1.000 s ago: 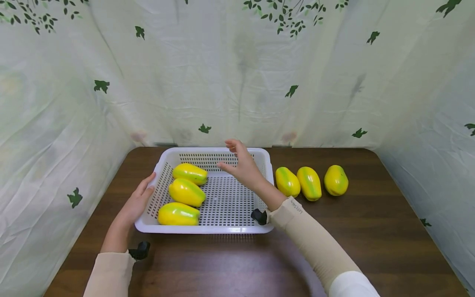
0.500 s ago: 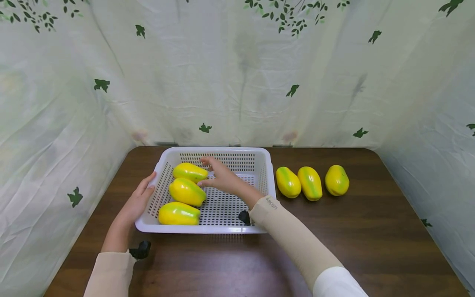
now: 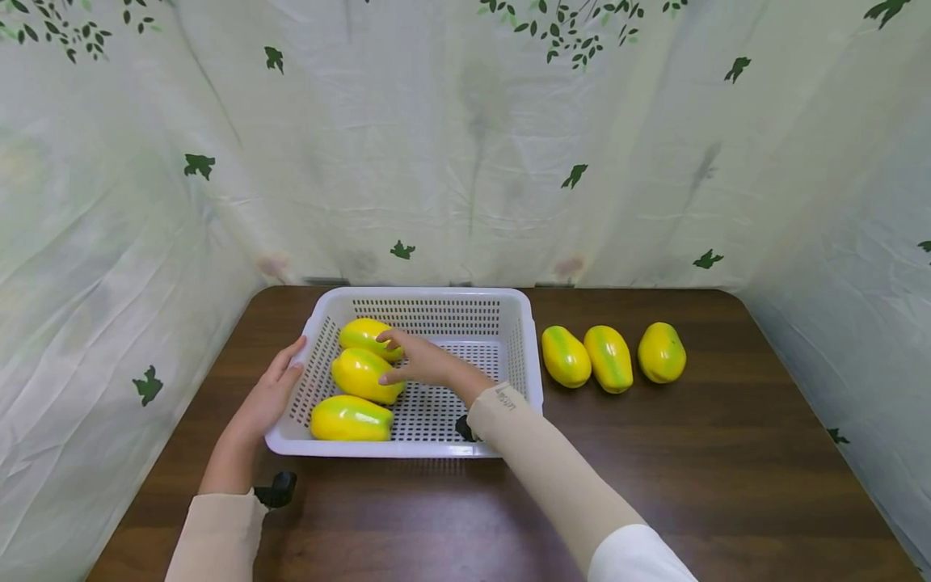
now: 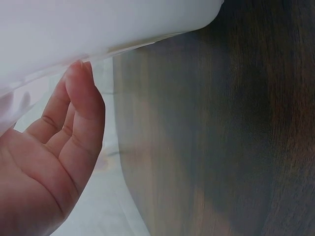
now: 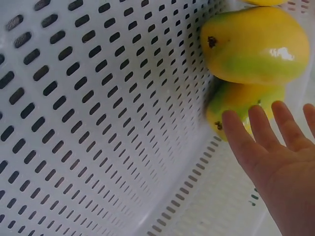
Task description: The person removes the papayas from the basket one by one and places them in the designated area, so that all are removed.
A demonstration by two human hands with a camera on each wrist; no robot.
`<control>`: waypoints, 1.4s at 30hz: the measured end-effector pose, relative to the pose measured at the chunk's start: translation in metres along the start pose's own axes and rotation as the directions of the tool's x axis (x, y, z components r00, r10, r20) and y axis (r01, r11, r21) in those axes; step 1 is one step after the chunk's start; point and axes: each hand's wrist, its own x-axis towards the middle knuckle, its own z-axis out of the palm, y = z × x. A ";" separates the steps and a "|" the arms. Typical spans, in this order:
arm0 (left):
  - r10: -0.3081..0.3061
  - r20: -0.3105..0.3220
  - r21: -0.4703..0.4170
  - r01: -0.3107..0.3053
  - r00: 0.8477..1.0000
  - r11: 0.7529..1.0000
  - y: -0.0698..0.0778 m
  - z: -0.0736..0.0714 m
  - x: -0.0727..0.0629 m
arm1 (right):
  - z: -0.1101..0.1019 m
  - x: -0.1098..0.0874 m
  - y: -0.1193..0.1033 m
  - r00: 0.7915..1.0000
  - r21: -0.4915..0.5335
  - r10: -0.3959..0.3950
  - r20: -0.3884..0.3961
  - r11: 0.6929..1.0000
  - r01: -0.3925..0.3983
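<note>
A white perforated plastic basket [image 3: 429, 451] stands on the table with three yellow-green papayas along its left side. My left hand [image 3: 272, 396] holds the basket's left rim; in the left wrist view its fingertips [image 4: 78, 73] meet the underside of that rim. Inside the basket, my right hand [image 3: 429, 364] reaches over the far papaya [image 3: 360, 333] and the middle papaya [image 3: 352, 372], its thumb and fingers apart. The right wrist view shows its fingers [image 5: 238, 132] extended and overlapping a papaya [image 5: 219, 110]. Closest to me lies the near papaya [image 3: 349, 419].
Right of the basket, three more papayas lie on the dark wooden table [image 3: 727, 469]: two side by side [image 3: 566, 356] [image 3: 608, 360] and one slightly apart [image 3: 662, 353]. A pale curtain [image 3: 465, 162] with leaf prints hangs behind and along both sides.
My right hand has moved left and down from above the basket's right half to the papayas at its left. The left hand and all the papayas have stayed in place.
</note>
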 end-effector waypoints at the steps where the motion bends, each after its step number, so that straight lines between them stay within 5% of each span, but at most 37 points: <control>1: 0.001 0.000 0.000 -0.001 1.000 1.000 0.000 0.000 0.000 | 0.001 0.001 0.001 1.000 -0.008 0.003 0.015 1.000 -0.003; 12: 0.003 0.007 -0.017 -0.003 1.000 1.000 0.003 -0.001 -0.002 | 0.008 0.004 -0.001 0.993 -0.075 0.039 0.111 0.997 -0.031; 33: 0.023 0.002 -0.012 -0.023 1.000 1.000 0.003 -0.001 -0.002 | 0.006 0.004 0.002 0.990 -0.047 0.034 0.137 0.998 -0.028; 42: 0.021 -0.003 -0.006 -0.021 1.000 1.000 0.004 0.000 -0.001 | 0.006 0.006 0.003 0.993 -0.120 0.000 0.120 0.993 0.014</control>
